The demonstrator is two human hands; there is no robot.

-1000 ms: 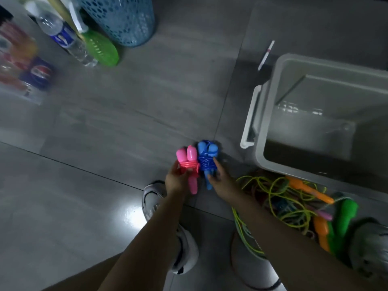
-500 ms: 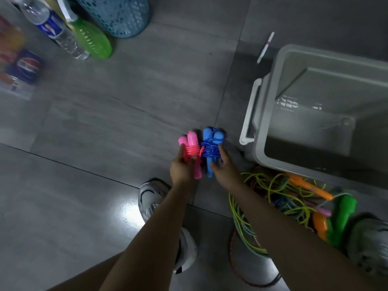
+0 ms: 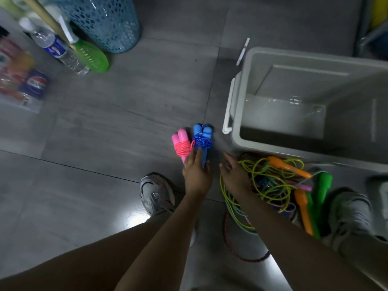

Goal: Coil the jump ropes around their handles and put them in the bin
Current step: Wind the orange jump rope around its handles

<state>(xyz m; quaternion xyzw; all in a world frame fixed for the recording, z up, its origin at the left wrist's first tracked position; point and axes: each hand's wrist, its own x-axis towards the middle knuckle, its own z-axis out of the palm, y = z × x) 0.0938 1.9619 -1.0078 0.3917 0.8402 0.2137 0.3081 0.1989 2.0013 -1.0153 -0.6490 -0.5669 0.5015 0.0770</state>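
Note:
A pink jump rope point(image 3: 181, 144) and a blue jump rope point(image 3: 202, 138), each coiled around its paired handles, are side by side just above the floor. My left hand point(image 3: 196, 172) holds both bundles by their lower handle ends. My right hand point(image 3: 233, 175) is open to the right of them, apart from the bundles, at the edge of a tangled pile of uncoiled ropes point(image 3: 273, 183) with orange, green and purple handles. The grey bin point(image 3: 238, 106) stands to the right with nothing visible inside.
My left shoe point(image 3: 156, 196) and my right shoe point(image 3: 348, 211) flank the pile on the grey tiled floor. A blue perforated basket point(image 3: 105, 24), a water bottle point(image 3: 58, 51), a green paddle point(image 3: 92, 57) and a drinks pack point(image 3: 31, 85) sit far left. A white stick point(image 3: 243, 51) lies behind the bin.
My right hand has let go of the blue bundle and pulled back to the right towards the tangled pile. My left hand now holds both bundles.

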